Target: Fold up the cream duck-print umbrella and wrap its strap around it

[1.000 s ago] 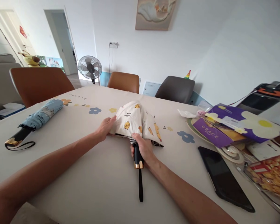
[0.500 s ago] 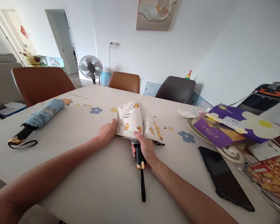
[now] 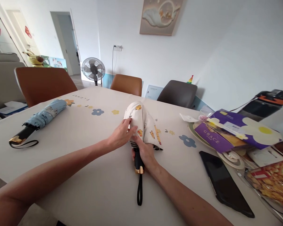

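Note:
A cream folding umbrella [image 3: 149, 121] printed with yellow ducks lies on the table before me, its canopy collapsed and loosely gathered. My right hand [image 3: 145, 153] is wrapped round it where the black, gold-tipped handle meets the canopy's striped edge. On the canopy's left side, my left hand [image 3: 122, 133] holds the cloth against the middle, thumb close to the right thumb. A flap of fabric still spreads out to the right. The black wrist strap [image 3: 140, 190] hangs from the handle toward me. At the far left lies a light blue folded umbrella [image 3: 46, 114] with a similar handle.
A black phone [image 3: 226, 183] lies to the right of my right forearm. Beyond it are a purple tissue box [image 3: 247, 125], a plate [image 3: 193, 130] and a snack package [image 3: 271, 179]. Chairs [image 3: 126, 84] and a standing fan [image 3: 93, 69] are behind the table [image 3: 96, 188].
My left hand has moved right, bringing the canopy's left flap in toward the shaft, so the umbrella looks narrower. My right hand keeps its grip near the handle.

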A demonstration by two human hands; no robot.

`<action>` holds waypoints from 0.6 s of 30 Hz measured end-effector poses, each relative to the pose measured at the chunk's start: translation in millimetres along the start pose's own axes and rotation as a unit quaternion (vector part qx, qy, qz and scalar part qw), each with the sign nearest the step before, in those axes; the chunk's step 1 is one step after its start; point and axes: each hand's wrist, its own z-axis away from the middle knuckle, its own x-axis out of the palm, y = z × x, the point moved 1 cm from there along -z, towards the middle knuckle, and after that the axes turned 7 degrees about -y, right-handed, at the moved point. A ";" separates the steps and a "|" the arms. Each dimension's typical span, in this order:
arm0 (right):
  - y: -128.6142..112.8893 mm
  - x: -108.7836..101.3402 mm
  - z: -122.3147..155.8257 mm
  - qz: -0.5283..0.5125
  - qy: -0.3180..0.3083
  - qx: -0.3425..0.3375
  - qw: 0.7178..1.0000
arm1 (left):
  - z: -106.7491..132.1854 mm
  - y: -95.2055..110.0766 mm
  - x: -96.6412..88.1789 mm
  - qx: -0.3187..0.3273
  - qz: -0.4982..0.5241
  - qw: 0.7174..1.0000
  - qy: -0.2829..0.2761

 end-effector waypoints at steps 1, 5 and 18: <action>0.1 0.2 0.1 -0.001 -0.004 -0.002 1.000 | -2.5 3.6 4.1 -0.018 0.012 1.000 -0.003; -0.8 1.3 1.2 -0.006 -0.008 0.010 1.000 | -16.4 14.6 9.4 -0.093 0.084 0.992 0.002; 1.6 -0.8 1.5 0.047 -0.081 0.003 0.996 | -27.8 4.4 11.7 -0.171 0.558 0.808 -0.080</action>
